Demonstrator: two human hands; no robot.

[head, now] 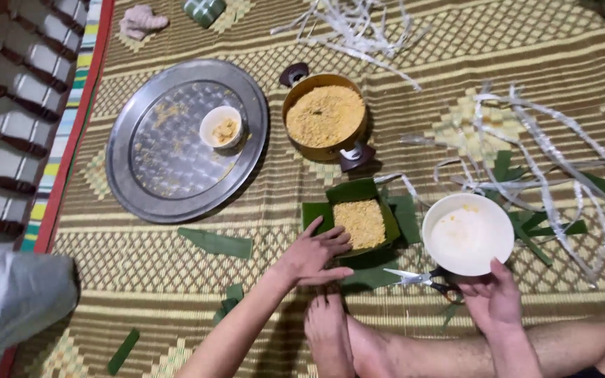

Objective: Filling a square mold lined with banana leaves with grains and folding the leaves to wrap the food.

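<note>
Left hand (314, 253) lies spread, fingers flat against the near edge of the leaf mould (358, 220) at frame centre, filled with yellow crumbs. Right hand (495, 297), lower right, grips the rim of a white bowl (468, 233) with thumb and fingers. Scissors (425, 280) lie between the hands. A pot (324, 117) sits just above the mould, a tray (187, 140) at upper left.

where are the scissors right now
In the head view, the scissors lie on the mat just below the white bowl, between the leaf mould and the right hand.
</note>
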